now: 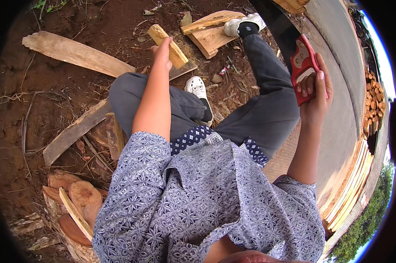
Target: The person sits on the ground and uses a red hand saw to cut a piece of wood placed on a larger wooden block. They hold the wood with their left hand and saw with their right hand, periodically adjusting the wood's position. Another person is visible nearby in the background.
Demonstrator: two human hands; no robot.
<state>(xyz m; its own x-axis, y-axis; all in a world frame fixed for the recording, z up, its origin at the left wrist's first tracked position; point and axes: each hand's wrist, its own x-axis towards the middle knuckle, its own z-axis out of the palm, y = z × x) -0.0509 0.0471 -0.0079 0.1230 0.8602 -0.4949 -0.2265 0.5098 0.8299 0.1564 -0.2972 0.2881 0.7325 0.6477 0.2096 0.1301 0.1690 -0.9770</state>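
My right hand (321,94) is closed around the red handle of a hand saw (301,57), held up on the right. Its dark, toothed blade runs from the handle toward the top edge and passes out of view. On the left, my left hand (162,55) grips a short, pale wooden block (177,55); some of its fingers are hidden. Below the block, a darker piece of wood (185,70) shows near my knee. One white shoe (252,24) rests by a wide plank (215,39) with a thinner strip of wood lying on it.
A long board (75,52) lies on the soil at the left, with another board (73,131) nearer my knee. Cut log pieces (84,195) sit at lower left. Concrete paving (333,65) runs along the right, beside stacked planks (349,186) and a firewood pile (374,101).
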